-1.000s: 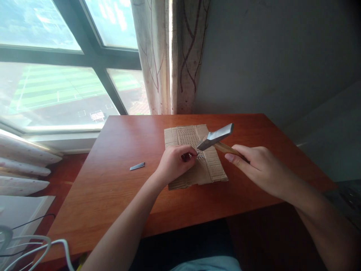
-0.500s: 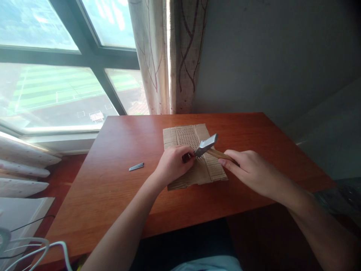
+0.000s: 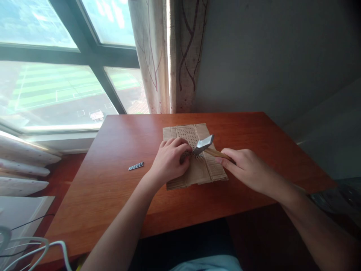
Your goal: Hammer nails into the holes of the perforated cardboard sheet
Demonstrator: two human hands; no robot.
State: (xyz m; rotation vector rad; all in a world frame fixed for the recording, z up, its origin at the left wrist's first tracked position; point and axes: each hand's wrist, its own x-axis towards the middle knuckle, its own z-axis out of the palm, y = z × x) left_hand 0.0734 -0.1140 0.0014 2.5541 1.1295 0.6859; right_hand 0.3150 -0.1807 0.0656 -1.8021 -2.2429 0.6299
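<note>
My right hand [image 3: 239,163] is wrapped around the wooden handle of a hammer [image 3: 205,144]. The hammer's metal head is low over the middle of a piece of cardboard [image 3: 201,171], close to the fingertips of my left hand [image 3: 170,160]. Rows of small dark dots, holes or nail heads, cover the cardboard's middle panel. My left hand rests on the cardboard's left side, thumb and fingers apart, and I see nothing held in it. Part of the dotted area is hidden under that hand and the hammer head.
Several nails [image 3: 135,166] lie in a bundle on the wooden table [image 3: 113,203], left of the cardboard. Beyond the table are a window [image 3: 70,86] and a patterned curtain [image 3: 158,56]. White cables [image 3: 56,244] hang at the lower left.
My left hand has loosened from a pinch, its fingers spreading and shifting slightly left. The hammer and my right hand have moved slightly left.
</note>
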